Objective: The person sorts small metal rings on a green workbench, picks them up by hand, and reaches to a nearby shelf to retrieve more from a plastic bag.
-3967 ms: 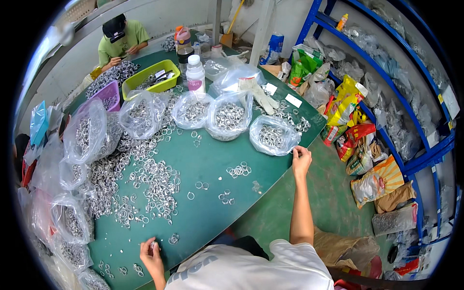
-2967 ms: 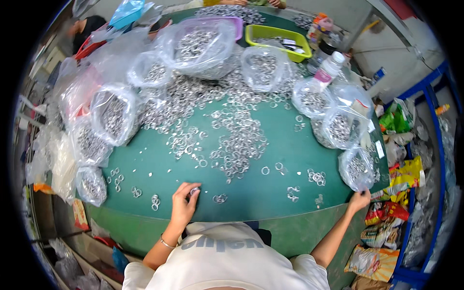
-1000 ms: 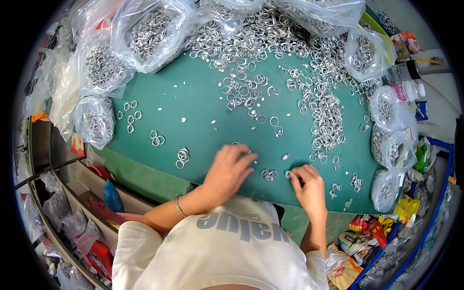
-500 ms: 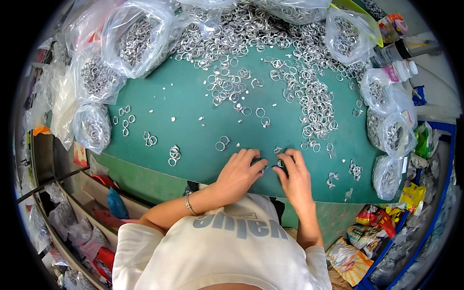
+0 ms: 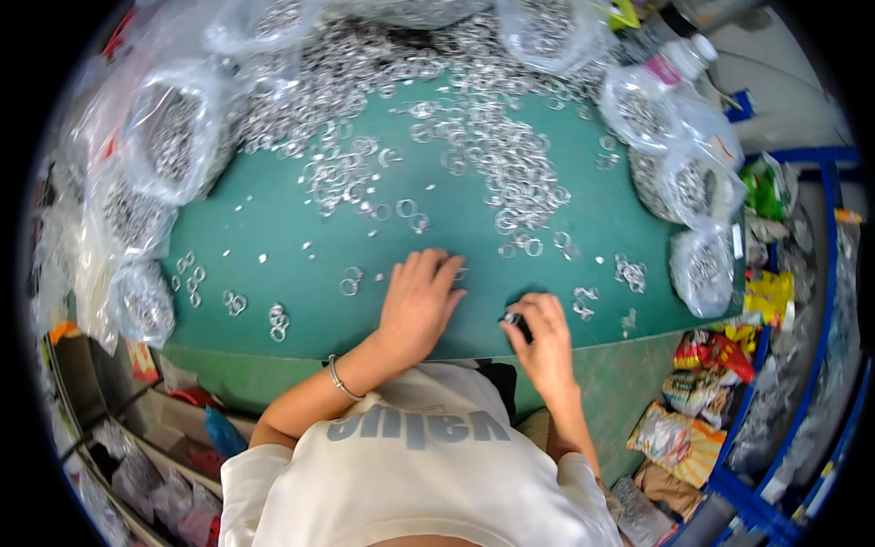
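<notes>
Nearest the body, at about six o'clock of the green tabletop (image 5: 301, 228), the right hand (image 5: 544, 339) rests on the front edge with its fingers (image 5: 521, 314) curled in and pinched around a small metal ring (image 5: 510, 318), seemingly more than one stacked together, though the detail is too small to be sure. Just beside it, toward seven o'clock, the left hand (image 5: 417, 301) lies flat on the mat, palm down, fingers spread and holding nothing; a thin bracelet (image 5: 339, 376) sits on that wrist. Judging from how things lie, the sorting or gathering of rings is only in its early part: just the piece in the right hand is in hand, and nearly everything else is untouched. A few small clusters of rings (image 5: 629, 272) lie near the right hand at three o'clock, and other loose rings (image 5: 278, 319) dot the mat at nine o'clock of the left hand. Farther out, toward twelve o'clock, a broad heap of rings (image 5: 474, 137) covers the middle and back of the tabletop, by far the largest share left. Around the rim stand clear plastic bags of rings, one at ten o'clock (image 5: 169, 137) and one at two o'clock (image 5: 706, 264), some of them full and open. A plastic bottle (image 5: 679, 64) lies at one o'clock, past the bags.
</notes>
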A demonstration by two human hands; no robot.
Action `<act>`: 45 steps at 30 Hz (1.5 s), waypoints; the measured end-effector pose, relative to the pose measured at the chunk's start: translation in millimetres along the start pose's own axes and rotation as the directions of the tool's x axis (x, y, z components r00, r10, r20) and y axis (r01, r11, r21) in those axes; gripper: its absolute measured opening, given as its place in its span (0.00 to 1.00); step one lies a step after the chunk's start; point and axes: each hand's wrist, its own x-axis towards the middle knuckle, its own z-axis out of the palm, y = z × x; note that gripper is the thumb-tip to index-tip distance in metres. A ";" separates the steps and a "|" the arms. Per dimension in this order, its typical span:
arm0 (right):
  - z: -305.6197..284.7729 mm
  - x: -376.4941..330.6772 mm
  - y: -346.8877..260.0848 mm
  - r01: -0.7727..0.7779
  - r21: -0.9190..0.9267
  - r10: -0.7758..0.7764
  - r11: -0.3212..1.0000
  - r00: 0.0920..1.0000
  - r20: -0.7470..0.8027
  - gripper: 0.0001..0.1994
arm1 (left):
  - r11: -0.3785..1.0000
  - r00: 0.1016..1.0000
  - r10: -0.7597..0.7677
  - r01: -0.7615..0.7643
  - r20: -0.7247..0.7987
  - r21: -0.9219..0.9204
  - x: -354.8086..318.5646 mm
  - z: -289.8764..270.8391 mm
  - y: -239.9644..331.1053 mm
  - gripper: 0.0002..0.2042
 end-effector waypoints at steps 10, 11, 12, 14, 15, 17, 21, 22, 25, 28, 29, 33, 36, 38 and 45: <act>-48.2 -29.8 64.6 -0.392 -0.048 0.332 0.919 0.832 -0.445 0.11 | 0.981 0.999 -0.018 0.009 -0.043 -0.195 9.0 9.8 -5.4 0.09; -49.4 -29.7 64.9 -0.363 -0.042 0.314 0.931 0.854 -0.414 0.11 | 0.966 0.998 -0.053 0.047 -0.017 -0.255 8.3 9.7 -4.2 0.09; -51.0 -29.2 63.7 -0.332 -0.035 0.294 0.943 0.875 -0.383 0.12 | 0.952 0.996 -0.093 0.087 -0.006 -0.293 8.3 8.6 -1.6 0.09; -56.7 -29.9 58.1 -0.347 0.089 0.358 0.934 0.891 -0.278 0.12 | 0.916 0.983 -0.180 0.175 0.020 -0.360 6.8 3.4 2.4 0.09; -58.2 -31.4 61.4 -0.364 0.120 0.383 0.924 0.877 -0.290 0.12 | 0.870 0.972 -0.226 0.228 0.058 -0.438 6.4 2.3 2.8 0.09; -60.8 -32.6 66.5 -0.394 0.186 0.435 0.900 0.845 -0.311 0.12 | 0.751 0.942 -0.303 0.329 0.145 -0.572 5.2 -1.6 2.9 0.10; -46.7 -4.6 52.7 -0.244 0.137 0.277 0.960 0.895 -0.348 0.12 | 0.412 0.870 -0.251 0.493 0.425 -0.766 9.5 -7.1 1.3 0.11; -42.7 8.5 46.7 -0.186 0.082 0.203 0.979 0.915 -0.348 0.12 | 0.355 0.849 -0.234 0.528 0.473 -0.772 11.9 -7.3 0.5 0.11; -35.1 42.1 41.0 -0.122 -0.163 0.064 0.979 0.946 -0.319 0.18 | 0.230 0.829 -0.210 0.557 0.518 -0.798 12.3 -3.0 1.7 0.11; -25.3 42.4 57.2 -0.130 -0.187 0.086 0.974 0.971 -0.225 0.19 | 0.176 0.835 -0.217 0.542 0.505 -0.822 8.9 -5.1 2.8 0.11; -25.9 41.2 58.0 -0.138 -0.194 0.093 0.971 0.970 -0.225 0.19 | 0.163 0.838 -0.221 0.536 0.499 -0.828 8.1 -5.5 2.7 0.12; -27.0 39.2 39.8 -0.137 -0.136 0.106 0.981 0.971 -0.217 0.19 | 0.200 0.833 -0.226 0.547 0.505 -0.813 13.3 -9.3 3.3 0.13; -19.3 51.9 21.4 -0.024 -0.126 -0.005 0.992 0.975 -0.224 0.18 | 0.230 0.839 -0.208 0.542 0.503 -0.808 16.8 -8.1 2.4 0.14; -6.5 55.7 25.3 -0.034 -0.200 -0.007 0.979 0.980 -0.200 0.17 | 0.216 0.848 -0.217 0.524 0.483 -0.823 19.1 -7.8 5.4 0.14; -4.2 36.8 11.6 0.050 -0.043 -0.056 0.998 0.987 -0.149 0.14 | 0.251 0.868 -0.275 0.479 0.413 -0.841 11.0 -18.0 -1.8 0.12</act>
